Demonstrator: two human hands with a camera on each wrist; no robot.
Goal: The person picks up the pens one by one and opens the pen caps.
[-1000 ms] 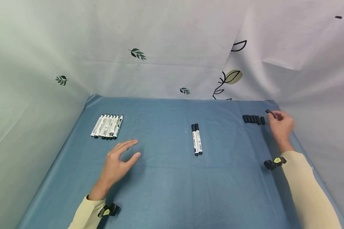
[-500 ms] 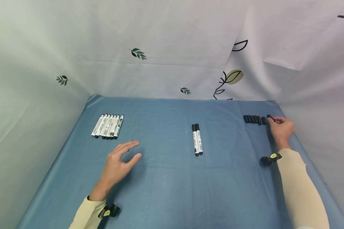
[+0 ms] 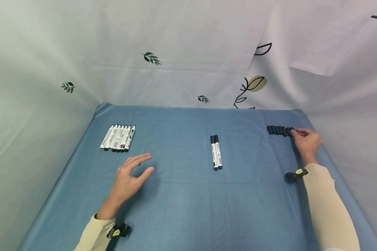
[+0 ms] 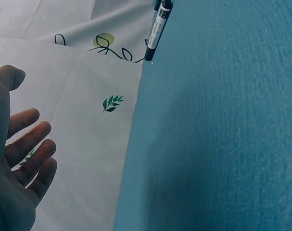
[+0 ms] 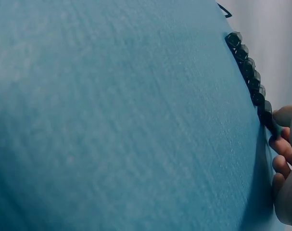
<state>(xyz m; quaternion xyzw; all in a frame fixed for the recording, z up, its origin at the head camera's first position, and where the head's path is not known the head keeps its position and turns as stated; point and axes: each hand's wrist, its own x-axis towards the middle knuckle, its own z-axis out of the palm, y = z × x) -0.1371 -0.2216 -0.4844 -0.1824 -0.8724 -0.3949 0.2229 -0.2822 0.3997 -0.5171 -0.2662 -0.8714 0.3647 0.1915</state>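
Note:
My right hand pinches a small black marker cap between thumb and fingers, at the right end of a row of black caps. In the right wrist view the held cap sits against the row, partly covered by the fingertips. My left hand hovers over the cloth with fingers spread and relaxed, holding nothing. To its upper left lie several white markers side by side with their caps off. Two markers with black caps on lie together near the middle.
A blue cloth covers the table. White fabric with leaf prints rises behind it and along both sides, close to the right hand. Each wrist wears a small black camera.
My right hand has lowered the cap to the cloth and slid it left against the row's right end. The left hand has stayed almost still.

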